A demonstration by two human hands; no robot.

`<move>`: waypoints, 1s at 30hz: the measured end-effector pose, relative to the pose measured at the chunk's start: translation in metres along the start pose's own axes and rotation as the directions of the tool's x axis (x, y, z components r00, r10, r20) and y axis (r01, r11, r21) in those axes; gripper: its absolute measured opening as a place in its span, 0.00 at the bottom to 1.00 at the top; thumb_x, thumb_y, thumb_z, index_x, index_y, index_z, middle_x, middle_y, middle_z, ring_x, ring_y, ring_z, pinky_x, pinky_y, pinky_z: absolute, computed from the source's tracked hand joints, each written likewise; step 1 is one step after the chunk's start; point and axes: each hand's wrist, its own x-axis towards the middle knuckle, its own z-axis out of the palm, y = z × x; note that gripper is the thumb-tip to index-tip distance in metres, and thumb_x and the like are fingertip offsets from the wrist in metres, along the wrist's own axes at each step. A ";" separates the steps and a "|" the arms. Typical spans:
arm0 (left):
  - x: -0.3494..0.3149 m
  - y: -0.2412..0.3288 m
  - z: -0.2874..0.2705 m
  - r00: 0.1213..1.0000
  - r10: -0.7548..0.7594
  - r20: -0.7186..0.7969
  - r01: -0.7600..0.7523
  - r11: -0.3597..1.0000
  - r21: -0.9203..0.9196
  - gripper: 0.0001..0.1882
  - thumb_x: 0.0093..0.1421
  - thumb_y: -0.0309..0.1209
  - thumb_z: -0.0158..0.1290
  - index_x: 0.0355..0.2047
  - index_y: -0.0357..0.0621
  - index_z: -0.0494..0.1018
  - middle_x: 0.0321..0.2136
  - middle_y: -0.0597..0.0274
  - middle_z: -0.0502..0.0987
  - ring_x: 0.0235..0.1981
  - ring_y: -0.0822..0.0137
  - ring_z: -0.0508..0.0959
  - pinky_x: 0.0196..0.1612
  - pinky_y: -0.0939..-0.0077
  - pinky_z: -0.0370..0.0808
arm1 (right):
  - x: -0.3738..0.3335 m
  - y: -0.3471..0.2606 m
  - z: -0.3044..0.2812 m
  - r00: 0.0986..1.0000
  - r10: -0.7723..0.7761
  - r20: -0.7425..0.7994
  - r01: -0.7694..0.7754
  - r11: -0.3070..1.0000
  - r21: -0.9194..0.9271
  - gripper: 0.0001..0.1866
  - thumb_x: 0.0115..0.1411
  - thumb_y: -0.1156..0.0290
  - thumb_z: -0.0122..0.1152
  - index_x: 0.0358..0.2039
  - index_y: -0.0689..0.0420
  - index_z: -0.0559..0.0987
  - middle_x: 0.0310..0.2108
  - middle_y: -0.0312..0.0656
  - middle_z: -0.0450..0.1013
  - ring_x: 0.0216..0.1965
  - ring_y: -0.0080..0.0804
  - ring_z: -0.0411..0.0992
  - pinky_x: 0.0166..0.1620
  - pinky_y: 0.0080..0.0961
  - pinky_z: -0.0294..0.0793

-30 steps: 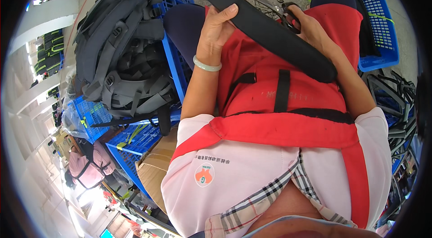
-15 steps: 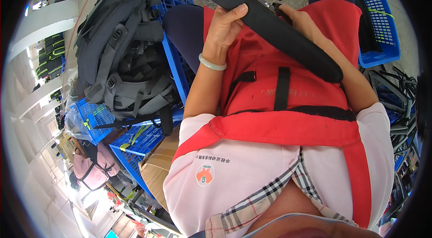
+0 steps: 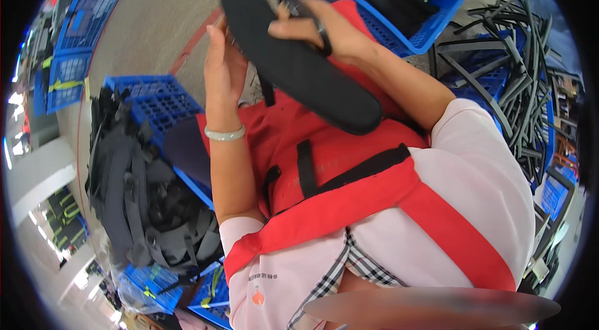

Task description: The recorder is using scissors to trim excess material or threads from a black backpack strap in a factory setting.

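A long black padded strap with a rounded near end lies slantwise above my lap, its far end pointing up and left. My right hand grips it from the right, thumb pressed on its upper face. Around that hand's fingers sits a black loop handle, seemingly of scissors; the blades do not show. At the strap's left edge is my left hand, its thumb raised off the strap and its palm turned toward it. Some of the left fingers are hidden behind the strap.
A blue crate holding black fabric pieces stands at the far right. Beside it, dark strips heap over another crate. Dark grey strap harnesses pile on blue crates at my left. More blue crates stand at the far left.
My head view has turned, so surroundings have shifted. My left thumb has come off the strap's face; my right thumb now lies on it. The strap is more upright in view.
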 end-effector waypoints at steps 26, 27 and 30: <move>-0.007 -0.045 -0.072 0.961 -0.039 -0.272 0.183 0.830 0.527 0.12 0.59 0.30 0.54 0.42 0.39 0.76 0.29 0.66 0.77 0.28 0.76 0.74 0.31 0.82 0.71 | 0.074 0.068 -0.178 0.853 0.019 -0.521 -0.237 0.904 -0.355 0.14 0.61 0.67 0.55 0.44 0.61 0.77 0.23 0.30 0.69 0.23 0.15 0.62 0.26 0.14 0.60; -0.004 -0.040 -0.073 0.966 0.036 -0.255 0.108 0.841 0.530 0.10 0.59 0.28 0.55 0.41 0.39 0.76 0.28 0.66 0.77 0.27 0.76 0.74 0.31 0.81 0.72 | 0.074 0.045 -0.171 0.921 -0.036 -0.389 -0.154 0.881 -0.447 0.13 0.62 0.66 0.56 0.43 0.61 0.76 0.20 0.26 0.64 0.19 0.12 0.57 0.23 0.13 0.54; -0.020 -0.006 -0.084 0.955 0.139 -0.261 0.002 0.880 0.475 0.11 0.59 0.28 0.55 0.42 0.37 0.75 0.34 0.63 0.79 0.31 0.74 0.77 0.35 0.81 0.74 | 0.074 0.011 -0.142 0.979 -0.006 -0.201 -0.060 0.947 -0.316 0.09 0.61 0.69 0.58 0.38 0.61 0.75 0.25 0.30 0.67 0.23 0.15 0.62 0.26 0.14 0.59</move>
